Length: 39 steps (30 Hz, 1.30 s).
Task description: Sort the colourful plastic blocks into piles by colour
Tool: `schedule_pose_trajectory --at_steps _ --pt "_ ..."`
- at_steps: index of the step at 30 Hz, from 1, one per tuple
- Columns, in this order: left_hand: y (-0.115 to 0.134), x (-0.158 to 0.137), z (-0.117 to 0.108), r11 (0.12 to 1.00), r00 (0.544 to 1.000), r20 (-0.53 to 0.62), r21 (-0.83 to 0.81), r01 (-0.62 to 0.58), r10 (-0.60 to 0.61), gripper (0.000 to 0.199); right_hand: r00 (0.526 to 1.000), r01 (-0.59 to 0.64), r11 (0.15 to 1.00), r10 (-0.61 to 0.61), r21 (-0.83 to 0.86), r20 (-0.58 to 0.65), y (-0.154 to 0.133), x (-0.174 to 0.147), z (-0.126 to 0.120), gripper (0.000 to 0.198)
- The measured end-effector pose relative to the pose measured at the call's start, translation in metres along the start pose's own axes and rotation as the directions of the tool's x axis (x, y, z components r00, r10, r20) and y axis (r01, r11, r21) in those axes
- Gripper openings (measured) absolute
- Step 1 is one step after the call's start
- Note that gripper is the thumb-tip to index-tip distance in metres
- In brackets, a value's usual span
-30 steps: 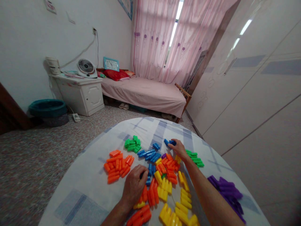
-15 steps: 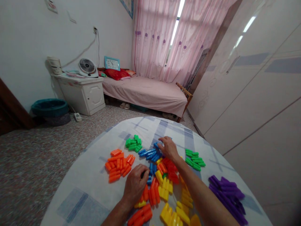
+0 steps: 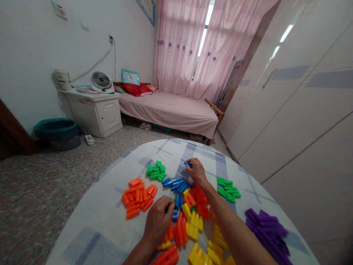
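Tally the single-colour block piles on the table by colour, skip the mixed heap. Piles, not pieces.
Orange pile: 1
Green piles: 2
Blue pile: 1
Purple pile: 1
Total: 5
Right hand pinches one more blue piece.

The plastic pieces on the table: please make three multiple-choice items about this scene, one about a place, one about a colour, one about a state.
1. Where does the purple pile lie?
A. far left
B. right edge of the table
C. under the left hand

2. What colour is the piece in the right hand?
A. blue
B. yellow
C. purple

3. How is the left hand?
A. raised high
B. curled, resting on the pieces
C. out of view

Answers: 1 B, it lies beyond the right forearm; 2 A, blue shows at the fingertips; 3 B, its knuckles are bent over the mixed pieces.
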<state>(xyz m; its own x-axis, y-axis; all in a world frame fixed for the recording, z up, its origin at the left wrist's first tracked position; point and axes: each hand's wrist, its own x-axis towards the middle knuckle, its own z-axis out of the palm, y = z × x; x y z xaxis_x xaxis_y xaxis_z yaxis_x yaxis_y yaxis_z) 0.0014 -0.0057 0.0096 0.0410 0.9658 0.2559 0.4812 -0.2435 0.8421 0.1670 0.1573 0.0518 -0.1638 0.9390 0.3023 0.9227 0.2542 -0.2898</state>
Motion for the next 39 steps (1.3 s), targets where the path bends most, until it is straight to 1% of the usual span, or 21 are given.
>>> schedule_pose_trajectory --at_steps 2,3,4,6,8,10,13,15,18,20,22,24,27,29,32,35,39 --pt "0.000 0.000 0.000 1.000 1.000 0.001 0.001 0.000 0.000 0.024 0.997 -0.016 0.998 0.011 -0.067 -0.076 0.003 0.011 -0.006 0.023" --pt "0.000 0.000 0.000 1.000 1.000 0.003 0.001 0.000 0.000 0.025 0.996 -0.032 0.993 0.021 -0.115 -0.088 0.004 0.016 -0.008 0.023" --pt "0.001 0.000 0.000 1.000 1.000 0.004 0.002 0.001 -0.001 0.025 0.996 -0.048 0.986 0.036 -0.162 -0.080 0.006 0.020 -0.008 0.024" --pt "0.001 0.000 -0.001 1.000 1.000 0.008 0.007 0.005 -0.005 0.025 0.998 -0.069 0.972 0.065 -0.224 -0.024 0.008 0.024 -0.006 0.023" --pt "0.002 0.001 -0.001 1.000 1.000 0.005 0.014 0.009 -0.009 0.024 0.997 -0.061 0.969 0.068 -0.239 0.024 0.010 0.023 -0.001 0.022" --pt "0.002 0.002 -0.001 1.000 1.000 0.000 0.020 0.012 -0.012 0.024 0.998 -0.040 0.970 0.051 -0.239 0.039 0.008 0.019 0.001 0.023" --pt "0.003 0.002 -0.001 1.000 1.000 -0.003 0.017 0.013 -0.013 0.023 0.998 0.026 0.983 -0.016 -0.184 0.054 0.000 0.009 -0.002 0.028" --pt "0.004 0.001 -0.002 1.000 1.000 -0.001 0.011 0.010 -0.010 0.024 0.985 0.115 0.989 -0.102 -0.089 0.140 -0.009 0.000 -0.006 0.032" --pt "0.005 0.000 -0.003 1.000 1.000 0.005 0.005 0.004 -0.004 0.023 0.926 0.212 0.977 -0.211 0.029 0.314 -0.025 -0.018 -0.011 0.042" --pt "0.004 0.001 -0.002 1.000 1.000 0.006 0.009 0.005 -0.005 0.023 0.899 0.229 0.973 -0.221 0.024 0.377 -0.034 -0.029 -0.011 0.048" --pt "0.004 0.001 -0.002 1.000 1.000 0.007 0.016 0.006 -0.006 0.023 0.897 0.223 0.975 -0.200 -0.012 0.394 -0.041 -0.038 -0.009 0.045" --pt "0.004 0.001 -0.002 1.000 1.000 0.008 0.022 0.004 -0.005 0.024 0.907 0.204 0.978 -0.173 -0.040 0.383 -0.044 -0.042 -0.006 0.038" --pt "0.004 0.001 -0.002 1.000 1.000 0.000 0.026 -0.006 0.006 0.024 0.933 0.150 0.988 -0.128 -0.042 0.337 -0.041 -0.043 -0.004 0.030" --pt "0.004 0.001 -0.003 1.000 1.000 -0.008 0.028 -0.008 0.008 0.024 0.936 0.124 0.992 -0.113 -0.011 0.334 -0.036 -0.040 -0.005 0.029" --pt "0.004 0.000 -0.003 1.000 1.000 -0.002 0.024 -0.002 0.002 0.024 0.903 0.118 0.991 -0.137 0.070 0.408 -0.027 -0.035 -0.007 0.029" --pt "0.003 0.000 -0.003 1.000 1.000 0.011 0.013 0.002 -0.002 0.024 0.870 0.085 0.990 -0.130 0.116 0.475 -0.020 -0.033 -0.008 0.028" --pt "0.002 0.001 -0.002 1.000 1.000 0.019 0.003 0.011 -0.011 0.024 0.863 0.065 0.991 -0.116 0.120 0.492 -0.021 -0.035 -0.011 0.026"
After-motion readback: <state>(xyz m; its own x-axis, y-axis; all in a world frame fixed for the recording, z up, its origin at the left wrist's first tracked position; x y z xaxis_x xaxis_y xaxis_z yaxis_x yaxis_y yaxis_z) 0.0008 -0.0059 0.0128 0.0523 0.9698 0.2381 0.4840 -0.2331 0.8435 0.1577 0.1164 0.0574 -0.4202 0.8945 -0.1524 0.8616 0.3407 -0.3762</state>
